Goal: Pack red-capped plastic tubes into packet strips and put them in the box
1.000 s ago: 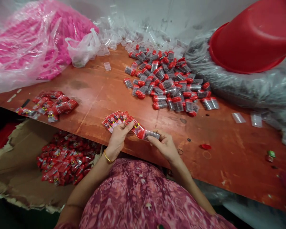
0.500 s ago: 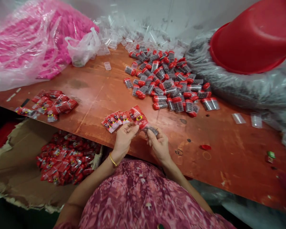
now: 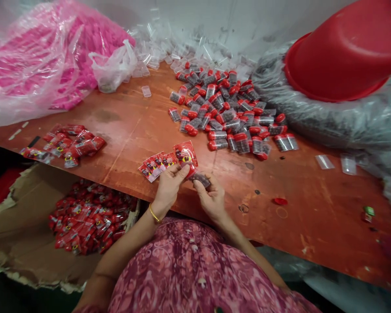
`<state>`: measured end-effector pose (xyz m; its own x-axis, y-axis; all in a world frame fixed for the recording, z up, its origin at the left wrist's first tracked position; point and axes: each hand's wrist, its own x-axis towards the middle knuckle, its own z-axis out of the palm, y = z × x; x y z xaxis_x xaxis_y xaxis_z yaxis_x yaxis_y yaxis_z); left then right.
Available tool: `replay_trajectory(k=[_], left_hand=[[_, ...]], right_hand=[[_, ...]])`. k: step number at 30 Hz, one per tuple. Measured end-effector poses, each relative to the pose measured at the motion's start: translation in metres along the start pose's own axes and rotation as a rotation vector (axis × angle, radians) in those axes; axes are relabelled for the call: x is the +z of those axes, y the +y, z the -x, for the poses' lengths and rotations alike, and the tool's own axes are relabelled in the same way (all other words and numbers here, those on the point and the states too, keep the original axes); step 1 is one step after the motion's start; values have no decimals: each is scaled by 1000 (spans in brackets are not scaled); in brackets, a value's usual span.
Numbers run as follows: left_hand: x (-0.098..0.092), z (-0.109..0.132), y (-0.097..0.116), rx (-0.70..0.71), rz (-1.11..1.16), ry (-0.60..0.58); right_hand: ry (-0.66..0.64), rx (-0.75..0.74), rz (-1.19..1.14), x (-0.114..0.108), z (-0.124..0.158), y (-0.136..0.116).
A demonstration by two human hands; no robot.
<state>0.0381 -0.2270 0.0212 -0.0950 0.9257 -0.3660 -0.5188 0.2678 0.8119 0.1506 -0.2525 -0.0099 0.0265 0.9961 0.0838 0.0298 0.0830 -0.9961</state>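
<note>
My left hand pinches the lower edge of a red printed packet with a yellow mark. In my right hand is a small clear container with dark contents, held by thumb and fingers. The container's red end meets the packet's lower edge; whether it sits inside the packet I cannot tell. Several flat red printed packets lie fanned out just left of my hands. Beyond my hands spreads a heap of red-capped clear containers filled with something dark.
Filled red packets lie on the table's left; more fill a cardboard box below. Empty clear containers pile against the wall. A pink-filled bag, a dark-filled bag and a red bucket stand at the back.
Both hands have shifted slightly left, with the packet and the container between them. The packet stands more upright, and the container has tilted a little.
</note>
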Motion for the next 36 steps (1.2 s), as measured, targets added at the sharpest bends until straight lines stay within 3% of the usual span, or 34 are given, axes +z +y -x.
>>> replay_trajectory(k=[3,6,9,13,20,26,32,36], left_hand=[[5,4,-9,42,61,78],[3,8,-16,101,42,64],[-4,7,-16,154,-21,41],[-7,1,-10,232,-79,125],[-2,4,-12,141,-31,68],[-10,10,-20,218,-206,21],[-6,15,-18,209,-218,1],[-4,10,-11,157,-125,-13]], right_hand=[[8,73,-42,1,-1,-1],[19,124,-66,0,-2,-3],[-1,105,-69,-1,-1,-6],[-52,92,-113,0,0,-8],[-37,138,-156,5,-1,-7],[-46,220,-228,11,1,-9],[58,131,-176,10,4,-6],[-17,105,-143,6,3,-9]])
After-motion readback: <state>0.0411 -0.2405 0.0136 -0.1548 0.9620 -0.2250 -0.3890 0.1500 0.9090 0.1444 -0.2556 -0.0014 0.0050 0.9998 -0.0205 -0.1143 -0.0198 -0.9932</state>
